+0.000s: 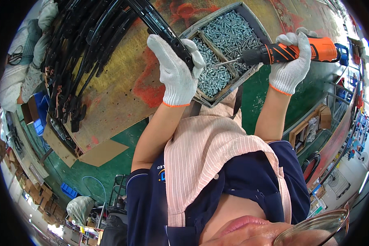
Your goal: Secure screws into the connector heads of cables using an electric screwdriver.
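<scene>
My left hand (176, 74), in a white knit glove, grips the end of a long black plastic bar (162, 28) that runs up and to the left. My right hand (291, 65), also gloved, holds an orange and black electric screwdriver (311, 50). Its bit (225, 62) points left toward the bar's end, just above a tray of silver screws (229, 37). The tray is a grey box with an inner cardboard divider, and it sits on the worn table (123, 90) between my two hands.
A heap of long black bars (82, 53) covers the table's left part. Cardboard sheets (102, 151) hang off the table's near edge above a green floor (90, 172). A blue crate (69, 190) stands at the lower left, and shelving (315, 123) at the right.
</scene>
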`<state>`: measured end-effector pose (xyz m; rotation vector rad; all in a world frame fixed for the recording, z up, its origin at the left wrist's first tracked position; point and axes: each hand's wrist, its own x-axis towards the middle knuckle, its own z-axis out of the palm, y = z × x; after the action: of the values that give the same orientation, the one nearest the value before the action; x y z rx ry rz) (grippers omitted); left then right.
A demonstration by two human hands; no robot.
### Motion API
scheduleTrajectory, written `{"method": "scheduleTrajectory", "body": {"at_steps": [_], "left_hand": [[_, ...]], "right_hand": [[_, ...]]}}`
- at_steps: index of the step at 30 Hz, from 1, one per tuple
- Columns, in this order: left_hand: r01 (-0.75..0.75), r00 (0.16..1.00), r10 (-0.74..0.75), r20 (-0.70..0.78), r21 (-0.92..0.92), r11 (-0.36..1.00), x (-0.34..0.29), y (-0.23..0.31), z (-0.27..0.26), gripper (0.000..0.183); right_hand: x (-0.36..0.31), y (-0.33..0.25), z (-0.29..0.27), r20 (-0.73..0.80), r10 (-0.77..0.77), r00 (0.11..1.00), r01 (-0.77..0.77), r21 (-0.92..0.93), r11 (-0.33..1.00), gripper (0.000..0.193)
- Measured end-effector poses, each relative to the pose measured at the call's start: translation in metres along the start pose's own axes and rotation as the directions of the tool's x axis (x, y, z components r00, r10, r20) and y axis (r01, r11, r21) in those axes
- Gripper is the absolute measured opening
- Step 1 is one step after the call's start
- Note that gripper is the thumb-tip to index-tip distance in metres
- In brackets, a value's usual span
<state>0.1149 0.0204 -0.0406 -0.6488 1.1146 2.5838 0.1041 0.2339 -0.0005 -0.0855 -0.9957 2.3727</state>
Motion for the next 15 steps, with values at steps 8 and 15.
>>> {"method": "scheduleTrajectory", "body": {"at_steps": [8, 15], "left_hand": [[0.012, 0.999, -0.011, 0.030, -0.028, 1.000, 0.0002, -0.0011, 0.0006, 0.082], [-0.007, 0.995, 0.010, 0.098, -0.031, 0.999, -0.0004, -0.0007, -0.0050, 0.081]], "right_hand": [[-0.0027, -0.0034, 0.0098, -0.027, -0.079, 0.997, 0.077, -0.048, 0.996, 0.028], [0.0022, -0.0059, 0.0022, 0.046, 0.064, 0.997, -0.066, 0.033, 0.997, 0.031]]}}
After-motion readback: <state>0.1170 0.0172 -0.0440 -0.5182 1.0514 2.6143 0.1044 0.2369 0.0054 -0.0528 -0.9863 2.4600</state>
